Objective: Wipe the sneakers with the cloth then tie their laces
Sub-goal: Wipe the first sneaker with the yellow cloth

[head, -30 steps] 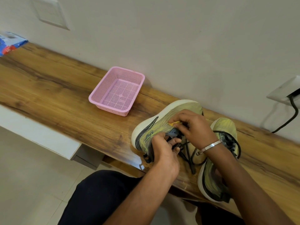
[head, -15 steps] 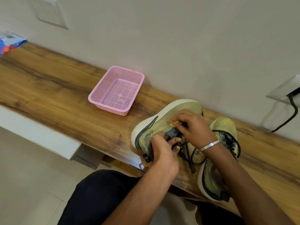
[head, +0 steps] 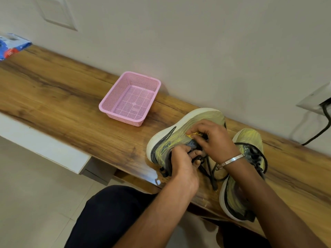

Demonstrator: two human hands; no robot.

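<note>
Two yellow-green sneakers with white soles lie on the wooden table. The left sneaker (head: 179, 135) is tipped onto its side with its sole facing left. My left hand (head: 182, 161) grips its grey tongue and the black laces (head: 208, 167) near the collar. My right hand (head: 213, 138), with a metal bangle on the wrist, pinches the laces over the eyelets. Loose lace ends hang down toward the table's front edge. The right sneaker (head: 249, 140) stands beside it, partly hidden by my right forearm. No cloth is in view.
An empty pink mesh basket (head: 109, 106) sits on the wooden table (head: 62, 97) left of the sneakers. A blue packet (head: 10, 45) lies at the far left end. A wall socket with a black cable (head: 320, 129) is at the right. My dark-clothed knee (head: 114, 212) is below the table edge.
Both hands stay on the left sneaker's laces with only slight finger shifts. The sneakers and basket have not moved.
</note>
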